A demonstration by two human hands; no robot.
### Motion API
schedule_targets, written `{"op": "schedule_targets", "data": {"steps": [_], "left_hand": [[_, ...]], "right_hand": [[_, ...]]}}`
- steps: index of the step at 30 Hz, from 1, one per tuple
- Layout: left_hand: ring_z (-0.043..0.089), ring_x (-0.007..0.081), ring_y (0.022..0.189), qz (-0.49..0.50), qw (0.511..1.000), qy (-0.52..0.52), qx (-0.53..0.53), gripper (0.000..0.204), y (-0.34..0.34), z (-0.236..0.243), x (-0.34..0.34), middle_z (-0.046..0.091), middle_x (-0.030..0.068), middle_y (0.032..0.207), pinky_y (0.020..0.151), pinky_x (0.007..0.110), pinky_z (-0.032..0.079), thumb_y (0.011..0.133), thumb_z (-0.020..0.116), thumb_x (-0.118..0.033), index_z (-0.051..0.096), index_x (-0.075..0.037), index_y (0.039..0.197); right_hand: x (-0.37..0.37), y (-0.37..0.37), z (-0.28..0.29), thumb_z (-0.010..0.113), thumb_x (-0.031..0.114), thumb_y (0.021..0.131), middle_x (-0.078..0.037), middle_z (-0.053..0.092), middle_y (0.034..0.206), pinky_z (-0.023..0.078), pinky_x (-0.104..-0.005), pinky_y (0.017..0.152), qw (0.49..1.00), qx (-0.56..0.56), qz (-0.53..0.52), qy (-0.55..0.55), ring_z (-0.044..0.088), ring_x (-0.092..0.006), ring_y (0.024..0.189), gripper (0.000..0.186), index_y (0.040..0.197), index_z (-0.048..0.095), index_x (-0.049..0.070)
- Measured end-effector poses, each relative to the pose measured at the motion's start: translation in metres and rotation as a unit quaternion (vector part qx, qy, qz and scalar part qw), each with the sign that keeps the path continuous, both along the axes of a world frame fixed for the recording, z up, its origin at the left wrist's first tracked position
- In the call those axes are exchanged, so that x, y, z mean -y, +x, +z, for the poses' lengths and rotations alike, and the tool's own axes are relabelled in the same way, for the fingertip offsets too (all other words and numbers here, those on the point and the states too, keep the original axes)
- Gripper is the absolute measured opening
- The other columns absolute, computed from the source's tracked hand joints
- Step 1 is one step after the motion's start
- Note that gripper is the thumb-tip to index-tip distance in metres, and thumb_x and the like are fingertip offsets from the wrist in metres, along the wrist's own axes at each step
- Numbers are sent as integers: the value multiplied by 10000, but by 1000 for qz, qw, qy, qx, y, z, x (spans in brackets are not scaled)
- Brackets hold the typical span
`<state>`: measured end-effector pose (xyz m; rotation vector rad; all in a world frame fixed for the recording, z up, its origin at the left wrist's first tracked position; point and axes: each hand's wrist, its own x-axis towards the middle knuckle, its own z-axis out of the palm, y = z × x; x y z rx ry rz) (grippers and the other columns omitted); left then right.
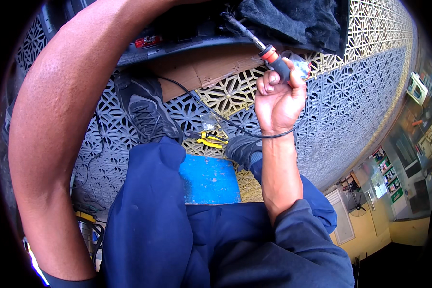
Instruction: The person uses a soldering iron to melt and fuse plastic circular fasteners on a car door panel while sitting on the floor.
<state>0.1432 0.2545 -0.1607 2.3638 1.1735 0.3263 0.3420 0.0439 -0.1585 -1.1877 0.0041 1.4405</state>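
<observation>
My right hand is closed around the black-and-orange handle of a soldering iron; its metal tip points up-left toward a dark part at the top of the view. The iron's black cord loops below my wrist and runs left across the floor. My left forearm arches up the left side and reaches toward the dark part; the left hand itself is out of view at the top edge. I sit on a blue stool, in dark blue trousers.
Patterned grey and yellow floor tiles cover the ground. Yellow-handled pliers lie between my dark shoes. A cardboard sheet lies under the dark part. Black cloth is at the top. A metal can stands at lower left.
</observation>
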Motion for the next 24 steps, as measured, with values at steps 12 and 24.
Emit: {"op": "schedule_targets", "data": {"steps": [12, 24], "left_hand": [[612, 322, 974, 1, 1000, 12, 5, 278, 1, -2, 0, 605, 133, 930, 841, 430, 519, 744, 791, -329, 679, -82, 806], [616, 318, 972, 0, 1000, 15, -3, 287, 2, -2, 0, 607, 132, 924, 839, 427, 520, 741, 800, -336, 680, -83, 808]], "right_hand": [[3, 2, -4, 512, 296, 991, -82, 614, 739, 425, -311, 584, 999, -27, -38, -1, 525, -175, 620, 341, 1184, 618, 35], [6, 0, -6, 509, 296, 991, -75, 614, 738, 422, -304, 581, 998, -47, -37, 0, 523, -175, 617, 336, 1181, 618, 41]]}}
